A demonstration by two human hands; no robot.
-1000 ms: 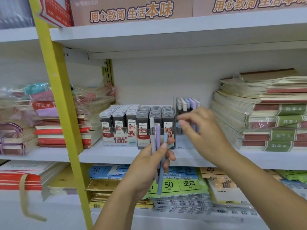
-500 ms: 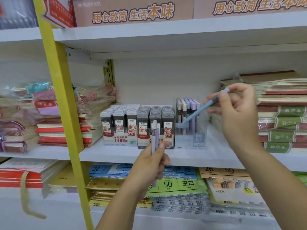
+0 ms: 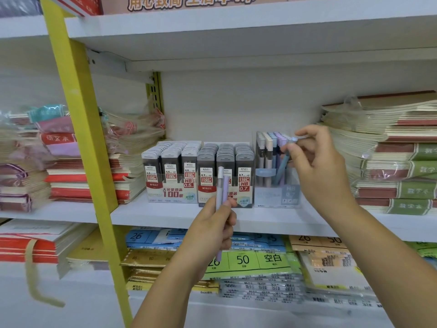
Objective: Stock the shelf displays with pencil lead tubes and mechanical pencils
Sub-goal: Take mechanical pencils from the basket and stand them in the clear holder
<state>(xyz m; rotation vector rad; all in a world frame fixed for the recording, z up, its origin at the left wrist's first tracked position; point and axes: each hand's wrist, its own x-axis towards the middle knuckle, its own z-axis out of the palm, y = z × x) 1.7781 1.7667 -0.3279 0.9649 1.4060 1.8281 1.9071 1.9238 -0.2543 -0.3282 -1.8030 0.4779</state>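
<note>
On the middle shelf [image 3: 165,215] stand two display boxes of pencil lead tubes [image 3: 197,171] and, to their right, a clear pencil display box [image 3: 276,171] with several pastel mechanical pencils upright in it. My right hand [image 3: 316,166] pinches a blue mechanical pencil [image 3: 282,170] by its top end, its tip down inside the clear box. My left hand [image 3: 212,230] grips two more pencils [image 3: 222,188], one white and one lilac, upright in front of the lead tube boxes.
Stacks of notebooks [image 3: 397,157] fill the shelf to the right of the pencil box, and wrapped notebook bundles [image 3: 78,166] lie to the left. A yellow upright post [image 3: 80,129] crosses the left side. Label-sheet packs [image 3: 248,259] fill the lower shelf.
My right hand took the blue pencil from my left hand, swung it up to the right, then lowered it tip-first into the clear box. My left hand now holds two pencils.
</note>
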